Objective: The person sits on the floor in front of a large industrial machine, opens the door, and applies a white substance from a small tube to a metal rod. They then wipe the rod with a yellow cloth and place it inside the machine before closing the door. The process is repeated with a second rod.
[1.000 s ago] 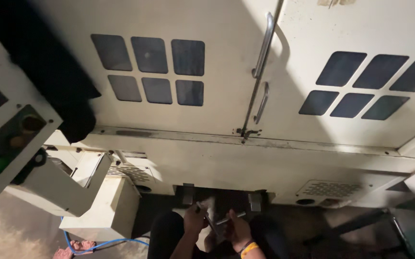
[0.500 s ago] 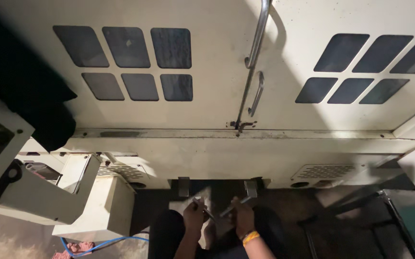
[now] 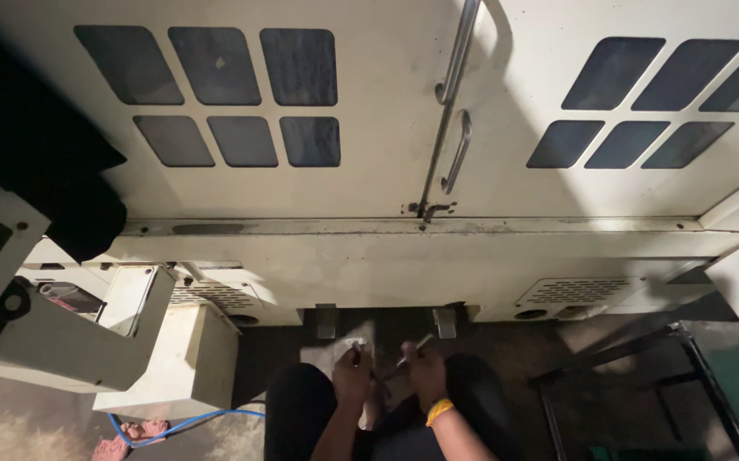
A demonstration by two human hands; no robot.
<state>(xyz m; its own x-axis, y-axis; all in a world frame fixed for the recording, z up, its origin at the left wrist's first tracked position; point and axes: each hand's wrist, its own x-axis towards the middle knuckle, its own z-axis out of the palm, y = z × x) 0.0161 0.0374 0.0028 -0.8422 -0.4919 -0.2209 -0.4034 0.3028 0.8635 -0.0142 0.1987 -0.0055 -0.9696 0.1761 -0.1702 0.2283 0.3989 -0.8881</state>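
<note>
Hands (image 3: 391, 373) lower now, machine doors (image 3: 369, 111) closer

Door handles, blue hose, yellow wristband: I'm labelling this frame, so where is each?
Door handles (image 3: 457, 152): head view, middle of the lower handle's bar.
Blue hose (image 3: 183, 420): head view, mid-curve on the floor.
Yellow wristband (image 3: 439, 411): head view, band on right wrist.
</note>
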